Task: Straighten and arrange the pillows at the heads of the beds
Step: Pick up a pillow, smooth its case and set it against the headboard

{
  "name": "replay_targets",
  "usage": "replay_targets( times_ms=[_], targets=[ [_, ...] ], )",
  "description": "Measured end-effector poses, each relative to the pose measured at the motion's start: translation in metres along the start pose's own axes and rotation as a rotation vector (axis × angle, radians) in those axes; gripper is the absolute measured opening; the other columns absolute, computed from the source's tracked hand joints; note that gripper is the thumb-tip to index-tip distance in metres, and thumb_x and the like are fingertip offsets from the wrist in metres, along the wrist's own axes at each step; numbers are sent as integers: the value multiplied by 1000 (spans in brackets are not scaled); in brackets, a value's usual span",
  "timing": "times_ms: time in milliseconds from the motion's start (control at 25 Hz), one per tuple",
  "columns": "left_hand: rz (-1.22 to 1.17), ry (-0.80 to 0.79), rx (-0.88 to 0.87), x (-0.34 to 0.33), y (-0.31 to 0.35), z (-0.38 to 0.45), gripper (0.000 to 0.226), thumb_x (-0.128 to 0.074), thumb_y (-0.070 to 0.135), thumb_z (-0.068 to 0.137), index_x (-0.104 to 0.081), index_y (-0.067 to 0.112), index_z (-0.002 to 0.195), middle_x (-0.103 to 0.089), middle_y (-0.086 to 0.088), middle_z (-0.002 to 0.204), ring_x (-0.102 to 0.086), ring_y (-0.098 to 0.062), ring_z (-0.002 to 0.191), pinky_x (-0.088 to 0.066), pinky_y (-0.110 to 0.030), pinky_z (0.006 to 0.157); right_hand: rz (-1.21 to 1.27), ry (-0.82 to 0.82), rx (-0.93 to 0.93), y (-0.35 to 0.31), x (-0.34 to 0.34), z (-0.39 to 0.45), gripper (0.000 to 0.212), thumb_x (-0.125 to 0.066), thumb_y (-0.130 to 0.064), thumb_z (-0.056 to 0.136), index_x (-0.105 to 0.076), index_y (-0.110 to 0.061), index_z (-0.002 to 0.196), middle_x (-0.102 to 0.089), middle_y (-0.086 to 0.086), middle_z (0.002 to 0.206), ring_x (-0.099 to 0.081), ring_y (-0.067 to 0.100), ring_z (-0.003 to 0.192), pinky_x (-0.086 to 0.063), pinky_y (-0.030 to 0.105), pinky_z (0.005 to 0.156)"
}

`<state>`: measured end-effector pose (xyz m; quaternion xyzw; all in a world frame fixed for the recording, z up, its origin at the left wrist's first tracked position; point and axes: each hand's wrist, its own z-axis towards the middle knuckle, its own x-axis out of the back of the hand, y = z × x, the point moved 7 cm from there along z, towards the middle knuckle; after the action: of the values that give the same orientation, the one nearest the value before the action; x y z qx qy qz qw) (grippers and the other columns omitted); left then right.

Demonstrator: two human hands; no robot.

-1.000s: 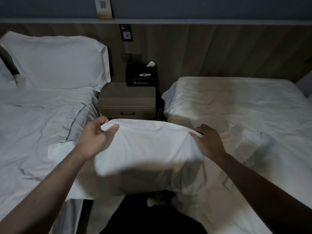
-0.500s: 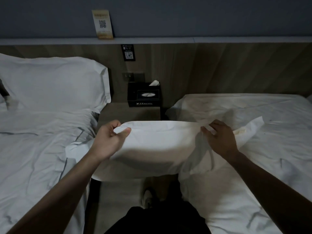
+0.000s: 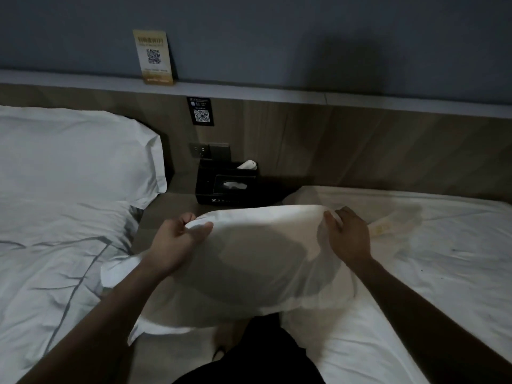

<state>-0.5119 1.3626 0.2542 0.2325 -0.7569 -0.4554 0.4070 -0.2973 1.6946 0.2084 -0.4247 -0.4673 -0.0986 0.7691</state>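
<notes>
I hold a white pillow (image 3: 257,256) in the air over the gap between two beds. My left hand (image 3: 177,242) grips its upper left corner, thumb on the near face. My right hand (image 3: 349,236) grips its upper right edge with curled fingers. A second white pillow (image 3: 72,159) leans against the headboard at the head of the left bed (image 3: 47,273). The right bed (image 3: 432,253) shows a bare, wrinkled sheet at its head, with no pillow in view there.
A wooden nightstand (image 3: 177,195) stands between the beds with a black tissue box (image 3: 225,185) on it. The wooden headboard panel (image 3: 346,145) carries a ledge with a gold QR card (image 3: 153,56). A narrow floor strip runs between the beds.
The pillow has come up and forward toward the nightstand in both hands. The view has tilted up, showing more of the wall and ledge.
</notes>
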Motion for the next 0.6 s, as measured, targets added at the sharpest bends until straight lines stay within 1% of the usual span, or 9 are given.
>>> replay_targets(
  times_ms=[80,160,240,320,400,520,600],
  targets=[
    [28,-17,56,-20,-1,27,35,-74,39,87,-58,24,60,-57,10,52,-51,-1,50,-41,-28,55,-31,-50,5,21,-22,28,44,-49,-38,100,-68,-6,77,-65,15,80,-66,38,73,-41,33,66],
    [37,-17,112,-39,-1,59,36,-74,33,91,-62,28,58,-59,9,53,-54,-2,49,-42,-28,57,-49,-101,-9,41,-43,55,43,-49,-37,101,-66,-7,75,-65,14,79,-65,37,72,-36,32,67],
    [16,-32,161,-53,0,86,36,-72,29,92,-62,26,58,-58,6,54,-51,-9,49,-39,-28,56,-29,-130,-52,58,-65,78,41,-52,-34,103,-65,-7,74,-65,16,78,-65,38,72,-37,33,66],
    [25,-35,183,-61,-2,110,35,-72,29,91,-59,25,59,-53,5,55,-47,-13,51,-37,-29,57,-15,-147,-31,63,-85,98,45,-51,-35,101,-64,-7,69,-64,16,73,-64,38,67,-40,34,64],
    [80,-27,206,-65,-10,127,32,-72,34,88,-58,28,60,-53,8,54,-48,-14,52,-38,-31,58,-30,-182,3,66,-104,115,46,-51,-34,101,-63,-7,66,-62,15,70,-63,37,64,-38,33,62],
    [134,-8,252,-72,-30,149,23,-70,46,80,-62,31,66,-60,9,55,-56,-17,56,-42,-33,60,-61,-296,-46,73,-138,130,40,-56,-30,105,-62,-13,69,-62,11,75,-64,36,73,-35,34,65],
    [159,0,252,-79,-42,162,24,-67,50,76,-65,27,70,-64,4,56,-60,-21,58,-45,-37,60,-93,-297,-41,83,-160,138,40,-59,-31,103,-63,-13,68,-64,12,74,-65,37,73,-38,35,64]
  ],
)
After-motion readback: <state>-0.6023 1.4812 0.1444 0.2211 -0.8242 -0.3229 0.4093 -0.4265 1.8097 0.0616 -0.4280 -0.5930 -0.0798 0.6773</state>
